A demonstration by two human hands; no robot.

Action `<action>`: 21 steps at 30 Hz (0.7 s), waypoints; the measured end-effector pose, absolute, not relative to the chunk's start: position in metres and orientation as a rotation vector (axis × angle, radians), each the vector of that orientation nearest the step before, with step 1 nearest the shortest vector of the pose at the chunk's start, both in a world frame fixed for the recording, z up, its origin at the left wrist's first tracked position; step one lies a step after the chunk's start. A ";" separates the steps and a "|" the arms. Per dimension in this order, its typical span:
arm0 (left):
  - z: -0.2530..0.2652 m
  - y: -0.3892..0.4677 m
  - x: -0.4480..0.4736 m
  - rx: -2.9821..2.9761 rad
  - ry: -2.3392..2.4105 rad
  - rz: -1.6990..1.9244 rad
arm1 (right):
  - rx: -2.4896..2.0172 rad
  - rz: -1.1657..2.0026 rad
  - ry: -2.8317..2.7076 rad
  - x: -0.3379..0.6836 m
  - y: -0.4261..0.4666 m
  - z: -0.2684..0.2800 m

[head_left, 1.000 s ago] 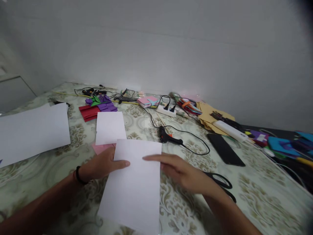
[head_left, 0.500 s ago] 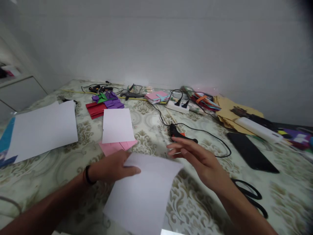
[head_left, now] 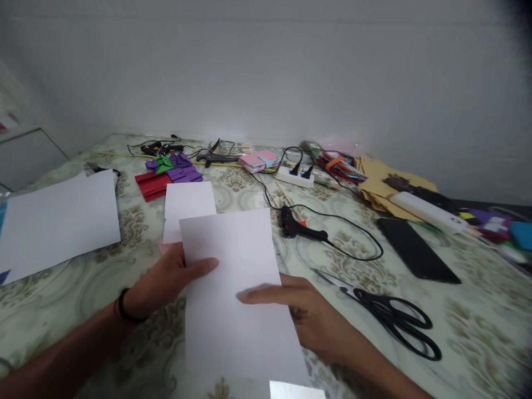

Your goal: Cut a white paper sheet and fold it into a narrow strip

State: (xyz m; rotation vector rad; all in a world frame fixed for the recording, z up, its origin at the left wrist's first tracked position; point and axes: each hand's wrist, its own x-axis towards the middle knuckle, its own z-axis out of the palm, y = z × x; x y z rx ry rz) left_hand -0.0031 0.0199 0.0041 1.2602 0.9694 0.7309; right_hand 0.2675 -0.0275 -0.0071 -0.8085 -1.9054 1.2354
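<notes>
Head view | paper sheet [head_left: 226, 318]: plain white, rectangular (softly shadowed) | left hand [head_left: 160, 282], right hand [head_left: 310, 316]: each gripping one side

A paper-craft corner by a plain grey wall [head_left: 266, 72] — home or small workshop, it is unclear — where a black corded glue gun [head_left: 306, 230], black-handled metal scissors [head_left: 368, 301], a white rectangular power strip [head_left: 286, 178] and folded purple paper [head_left: 185, 174] share a pale, scroll-patterned tabletop [head_left: 490, 316].

Right fingers [head_left: 268, 295] back, seemingly pinching white sheet [head_left: 233, 327].
</notes>
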 end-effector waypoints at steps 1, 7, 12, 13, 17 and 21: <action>0.003 0.020 -0.003 1.256 0.949 0.740 | -0.801 1.255 -1.887 0.269 -0.027 -0.006; -0.003 0.024 -0.004 1.213 0.910 0.854 | -0.853 1.223 -1.810 0.274 -0.022 0.006; 0.002 0.021 -0.008 1.403 1.041 0.822 | -0.933 1.261 -1.716 0.273 -0.022 0.003; 0.004 0.020 -0.008 1.445 1.083 0.791 | -0.956 1.261 -1.694 0.273 -0.022 0.003; 0.008 0.014 -0.006 1.559 1.134 0.752 | -1.052 1.315 -1.588 0.273 -0.022 0.004; 0.015 0.012 -0.001 1.635 1.154 0.859 | -1.131 1.370 -1.510 0.272 -0.019 0.004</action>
